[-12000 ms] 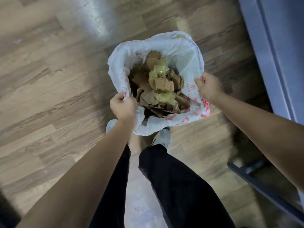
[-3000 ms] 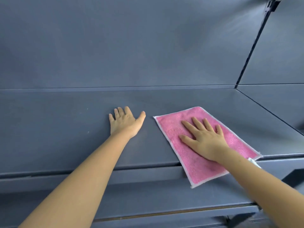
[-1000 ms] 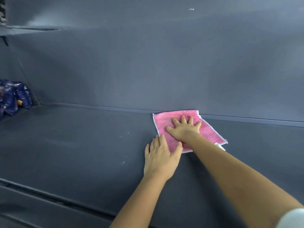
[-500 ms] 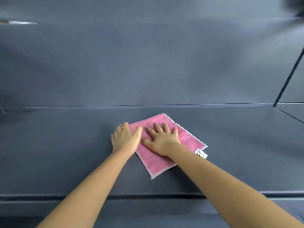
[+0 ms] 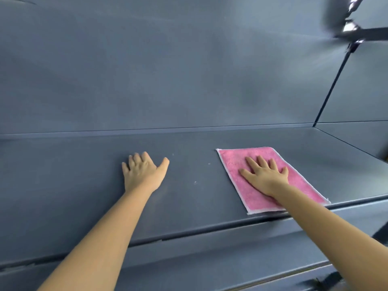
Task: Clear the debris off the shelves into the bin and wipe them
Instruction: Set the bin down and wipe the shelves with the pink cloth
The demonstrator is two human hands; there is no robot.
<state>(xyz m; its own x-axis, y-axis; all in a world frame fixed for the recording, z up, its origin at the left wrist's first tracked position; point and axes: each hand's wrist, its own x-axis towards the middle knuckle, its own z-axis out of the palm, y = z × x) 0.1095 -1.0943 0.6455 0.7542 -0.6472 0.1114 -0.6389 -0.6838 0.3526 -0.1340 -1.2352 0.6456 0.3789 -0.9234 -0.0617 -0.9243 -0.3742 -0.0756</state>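
Wiping stage, shelf (image 5: 73,185) filling the middle band of the frame. The pink cloth (image 5: 235,162) lies flat at centre right, its near edge at the shelf's front lip (image 5: 189,229). Right hand (image 5: 265,179) is laid on it palm down; grip apart, fingers straight and splayed, nothing clamped. Left hand (image 5: 142,173) at centre left is the same: grip apart, flat on bare shelf, well apart from the cloth. The bin is not in view. Between the 2 hands sit 3 or so pale specks (image 5: 195,182), too small to identify. Risks as I judge them: 1) the cloth is held by palm pressure alone, so a fast pull toward the lower edge of the frame could slide it over the lip and drop it. 2) A sideways pass toward frame left may push the specks ahead of the cloth and off the front, landing them on the floor rather than in the bin. 3) Uneven pressure could let the far corners fold or bunch, leaving streaks. 4) The patch under the left palm goes unwiped unless that hand lifts. 5) The blurred dark bracket (image 5: 357,34) at upper right is a knock hazard if the head rises.
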